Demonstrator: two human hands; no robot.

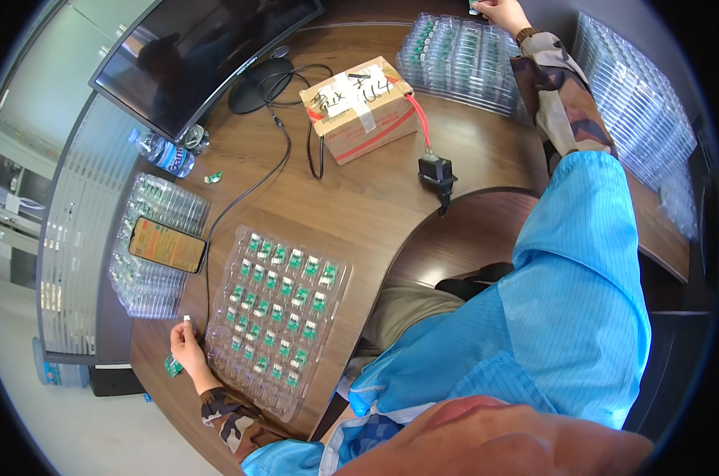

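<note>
At the lower left, my left hand [188,351] is closed, thumb and finger pinching a small white piece [187,319]. A small green circuit board [172,366] shows beside that hand's outer edge; I cannot tell whether it touches the hand. Right of the hand lies a clear plastic tray [340,279] with rows of small green-and-white circuit boards in its pockets; some pockets near its lower left hold none. My right hand [502,13] reaches to the far right and pinches a small green circuit board [474,7], partly cut off. Just below it stands a stack of filled clear trays [459,63].
A taped cardboard box [367,111] stands mid-desk, with red wires and a black plug [436,173]. A monitor [193,55], water bottle [163,152] and loose board [213,178] are far left. A phone [167,245] lies on stacked trays [149,289]. Tall tray stacks [633,103] stand right.
</note>
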